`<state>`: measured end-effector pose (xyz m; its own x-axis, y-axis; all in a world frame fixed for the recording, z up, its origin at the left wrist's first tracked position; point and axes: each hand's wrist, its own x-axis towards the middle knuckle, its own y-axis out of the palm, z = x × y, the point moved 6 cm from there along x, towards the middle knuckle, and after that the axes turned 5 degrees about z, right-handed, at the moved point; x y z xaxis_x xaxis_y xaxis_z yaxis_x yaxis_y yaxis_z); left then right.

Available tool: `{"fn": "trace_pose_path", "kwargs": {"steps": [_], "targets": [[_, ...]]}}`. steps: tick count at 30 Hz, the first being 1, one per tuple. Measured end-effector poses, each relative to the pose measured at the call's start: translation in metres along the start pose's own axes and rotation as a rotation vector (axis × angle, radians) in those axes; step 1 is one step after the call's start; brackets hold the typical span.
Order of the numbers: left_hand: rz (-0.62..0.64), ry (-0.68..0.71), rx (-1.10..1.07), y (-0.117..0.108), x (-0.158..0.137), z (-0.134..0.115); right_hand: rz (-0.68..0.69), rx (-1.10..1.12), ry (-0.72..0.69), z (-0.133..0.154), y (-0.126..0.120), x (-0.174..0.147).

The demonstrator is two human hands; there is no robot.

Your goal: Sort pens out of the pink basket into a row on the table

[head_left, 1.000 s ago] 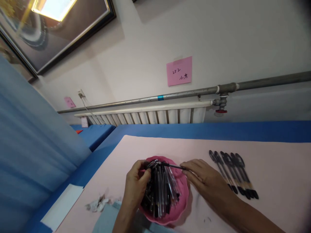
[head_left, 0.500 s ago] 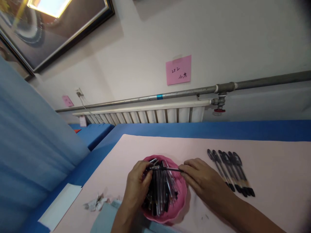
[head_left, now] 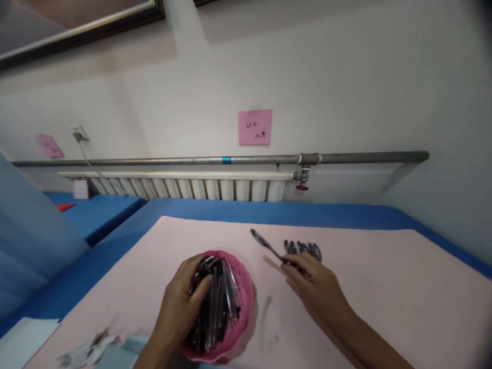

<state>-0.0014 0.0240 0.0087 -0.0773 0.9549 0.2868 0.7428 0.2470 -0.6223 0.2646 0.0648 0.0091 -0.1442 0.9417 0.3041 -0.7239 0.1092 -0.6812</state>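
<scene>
A pink bowl (head_left: 246, 312) with a wavy rim stands on the pink sheet, filled with clear-barrelled pens (head_left: 219, 302) with black parts. My left hand (head_left: 179, 294) lies over the bowl's left side, thumb and fingers apart and touching the pens; its fingertips are partly hidden. To the right, my right hand (head_left: 311, 277) pinches one black-capped pen (head_left: 267, 245) near its lower end. That pen is tilted above the sheet, its cap pointing up and left. Behind this hand is a row of several similar pens (head_left: 302, 248), mostly covered by it.
The pink sheet (head_left: 369, 287) covers a blue table (head_left: 238, 210) against a radiator (head_left: 215, 187) and pipe. Crumpled scraps (head_left: 90, 351) and light-blue material (head_left: 123, 353) lie at front left, near white paper (head_left: 28, 335). A blue curtain (head_left: 31, 246) hangs at left.
My right hand has drawn the pen away from my left hand, rightward toward the row of pens. My left hand has let go of it and lowered onto the bowl's pens. The view turned right.
</scene>
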Motion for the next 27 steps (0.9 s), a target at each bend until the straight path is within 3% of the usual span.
{"fn": "trace_pose_path", "kwargs": {"steps": [2,5,10,16,21,24,27], "targets": [[0.011,0.006,0.022,0.002,0.000,0.001,-0.075,0.035,0.217,-0.033,-0.025,-0.007],[0.007,0.018,0.038,0.004,-0.001,0.002,-0.099,-0.059,0.391,-0.067,-0.056,-0.019],[-0.009,-0.002,0.078,0.004,-0.001,0.007,-0.003,-0.220,0.501,-0.092,-0.071,-0.027],[-0.011,-0.006,0.078,0.004,-0.001,0.009,0.076,-0.298,0.410,-0.087,-0.060,-0.025],[-0.112,-0.141,0.050,-0.017,0.000,0.015,-0.084,-0.296,0.267,-0.070,-0.064,-0.022],[-0.242,-0.280,-0.022,-0.036,-0.003,0.024,-0.102,-0.223,0.134,-0.040,-0.049,-0.020],[-0.310,-0.360,-0.146,-0.044,-0.005,0.033,-0.056,-0.103,-0.138,0.016,-0.029,-0.018]]}}
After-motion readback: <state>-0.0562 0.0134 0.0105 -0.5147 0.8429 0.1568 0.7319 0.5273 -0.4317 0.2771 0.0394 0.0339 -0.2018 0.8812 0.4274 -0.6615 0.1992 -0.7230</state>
